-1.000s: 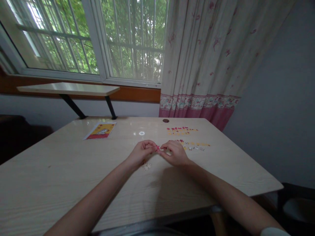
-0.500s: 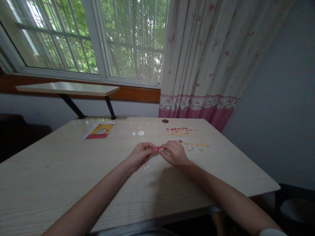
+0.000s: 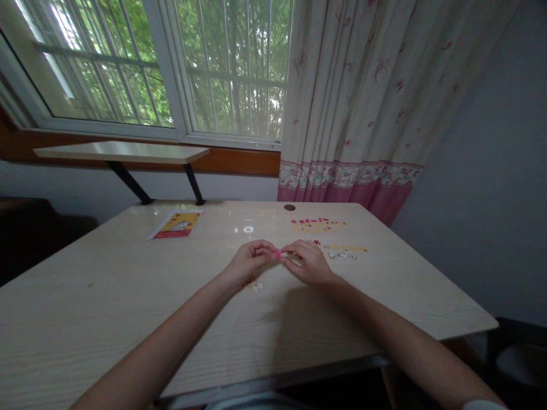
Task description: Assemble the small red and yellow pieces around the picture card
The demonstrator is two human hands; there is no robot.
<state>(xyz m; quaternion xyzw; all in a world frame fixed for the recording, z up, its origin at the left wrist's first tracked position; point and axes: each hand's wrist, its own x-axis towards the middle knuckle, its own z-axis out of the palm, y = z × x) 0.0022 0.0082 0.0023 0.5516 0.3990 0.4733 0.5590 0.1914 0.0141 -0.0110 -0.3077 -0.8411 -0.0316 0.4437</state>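
Observation:
My left hand and my right hand meet over the middle of the light wooden table. Both pinch a small red jigsaw piece between their fingertips, fingers curled. A pale jigsaw piece lies on the table just under my left wrist. Rows of red and yellow pieces lie beyond my right hand, and a second row of yellow and white pieces lies just right of it.
A red and yellow picture card lies at the table's far left. A round cable hole sits near the back edge. A narrow shelf hangs under the window, and a flowered curtain hangs at the right.
Both hands stay together on the red piece and have barely shifted. The view has tipped slightly, so the table sits a little higher in frame.

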